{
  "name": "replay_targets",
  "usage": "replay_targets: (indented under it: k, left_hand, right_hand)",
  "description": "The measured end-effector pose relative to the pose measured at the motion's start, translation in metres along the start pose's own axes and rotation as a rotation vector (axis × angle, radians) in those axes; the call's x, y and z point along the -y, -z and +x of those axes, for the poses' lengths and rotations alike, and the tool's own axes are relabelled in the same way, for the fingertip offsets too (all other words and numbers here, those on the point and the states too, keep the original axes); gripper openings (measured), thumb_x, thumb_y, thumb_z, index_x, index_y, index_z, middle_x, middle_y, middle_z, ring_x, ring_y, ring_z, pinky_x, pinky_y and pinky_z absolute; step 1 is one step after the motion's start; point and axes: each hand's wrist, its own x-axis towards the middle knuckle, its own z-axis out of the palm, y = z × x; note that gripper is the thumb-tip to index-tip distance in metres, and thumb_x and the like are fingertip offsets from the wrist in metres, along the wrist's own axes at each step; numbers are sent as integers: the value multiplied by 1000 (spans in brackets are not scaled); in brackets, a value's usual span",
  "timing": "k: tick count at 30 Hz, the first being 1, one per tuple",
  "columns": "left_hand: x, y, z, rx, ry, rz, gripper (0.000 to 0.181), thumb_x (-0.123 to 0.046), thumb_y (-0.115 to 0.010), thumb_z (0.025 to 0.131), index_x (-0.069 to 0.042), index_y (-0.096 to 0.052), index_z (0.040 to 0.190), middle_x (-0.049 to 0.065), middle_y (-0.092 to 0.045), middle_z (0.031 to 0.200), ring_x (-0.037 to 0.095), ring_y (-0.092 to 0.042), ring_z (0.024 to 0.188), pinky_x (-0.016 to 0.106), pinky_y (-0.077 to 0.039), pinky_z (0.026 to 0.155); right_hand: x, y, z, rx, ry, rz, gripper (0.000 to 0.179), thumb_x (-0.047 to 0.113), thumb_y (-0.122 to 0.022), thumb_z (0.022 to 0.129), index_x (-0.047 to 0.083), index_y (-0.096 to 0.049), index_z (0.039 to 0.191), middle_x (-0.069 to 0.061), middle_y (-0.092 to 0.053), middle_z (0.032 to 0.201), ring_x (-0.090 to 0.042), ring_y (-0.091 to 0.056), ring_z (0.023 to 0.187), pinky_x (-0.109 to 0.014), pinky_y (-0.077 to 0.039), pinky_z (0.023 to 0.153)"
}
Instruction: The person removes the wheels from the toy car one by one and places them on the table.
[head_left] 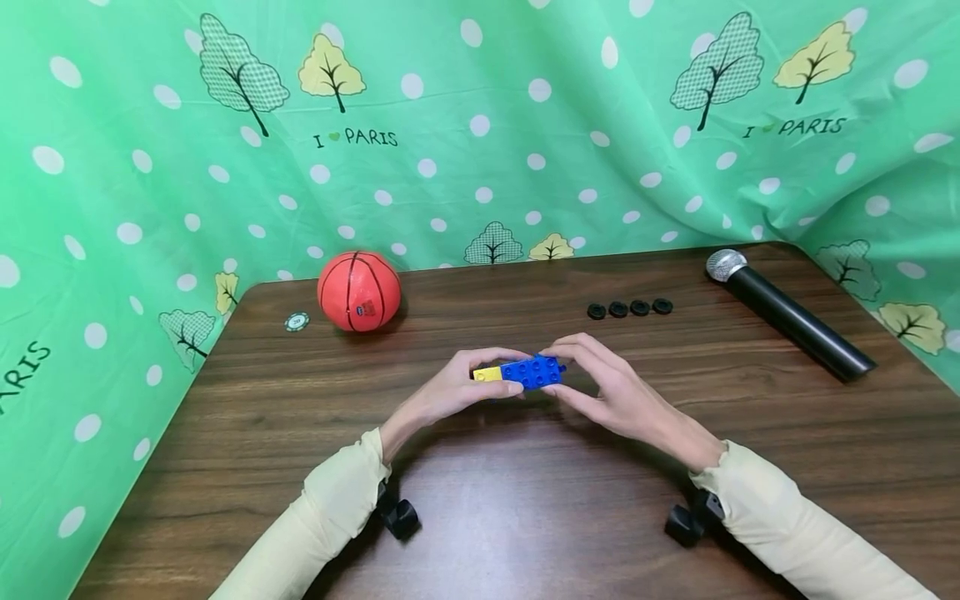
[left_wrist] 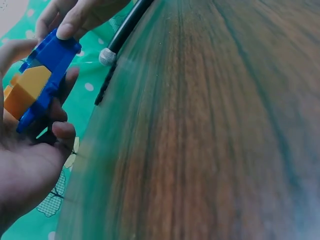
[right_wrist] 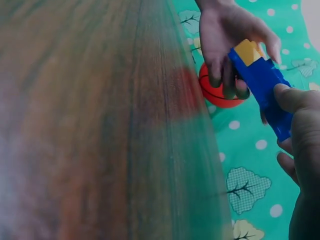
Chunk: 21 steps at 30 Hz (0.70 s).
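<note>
A building-block toy (head_left: 532, 372), blue with studs on top and a yellow block (head_left: 487, 374) at its left end, is held between both hands above the table. My left hand (head_left: 447, 389) grips the yellow end and the near side, thumb along the front. At the blue end, my right hand (head_left: 618, 392) pinches the toy between thumb and fingers. The left wrist view shows the yellow block (left_wrist: 29, 90) seated on a long blue base (left_wrist: 55, 80). In the right wrist view, the right thumb (right_wrist: 290, 97) presses the blue side.
Several small black wheel-like rings (head_left: 628, 309) lie in a row behind the right hand. A microphone (head_left: 795, 317) lies at the right. A red toy basketball (head_left: 359, 292) and a poker chip (head_left: 297, 322) sit at the back left. Green patterned cloth (head_left: 480, 150) hangs behind the wooden table (head_left: 510, 517).
</note>
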Motion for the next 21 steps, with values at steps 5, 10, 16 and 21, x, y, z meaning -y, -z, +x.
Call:
replay_targets:
  k: [5,10,16,21]
  left_hand:
    - [-3,2,-7,-118,-104,129,57,-29,-76,93,-15,-59,145,10,-63,133,22,-61,106,38,-50,90]
    - [-3,3,-17,-271,-261,252,61,-18,-84,87,-15,-59,143,6,-66,134,21,-60,119,43,-47,101]
    - [0,6,-30,-365,-356,393,56,-16,-89,83,-12,-67,135,-2,-69,127,17,-59,120,46,-47,103]
    - [5,4,-34,-381,-437,470,46,-12,-88,83,-7,-71,126,0,-71,120,19,-61,112,46,-52,95]
  right_hand:
    - [1,1,-1,-58,-18,0,46,41,-63,103,1,-65,126,-9,-65,120,-19,-62,104,-30,-52,88]
    - [2,3,-2,-90,-46,8,48,42,-64,102,0,-65,125,-10,-66,119,-18,-62,101,-27,-53,85]
    - [3,3,-5,-89,-86,2,48,43,-63,102,2,-66,126,-9,-67,120,-16,-61,100,-28,-52,83]
    - [6,2,-6,-81,-89,15,46,41,-65,102,1,-66,126,-8,-67,120,-16,-61,101,-30,-52,85]
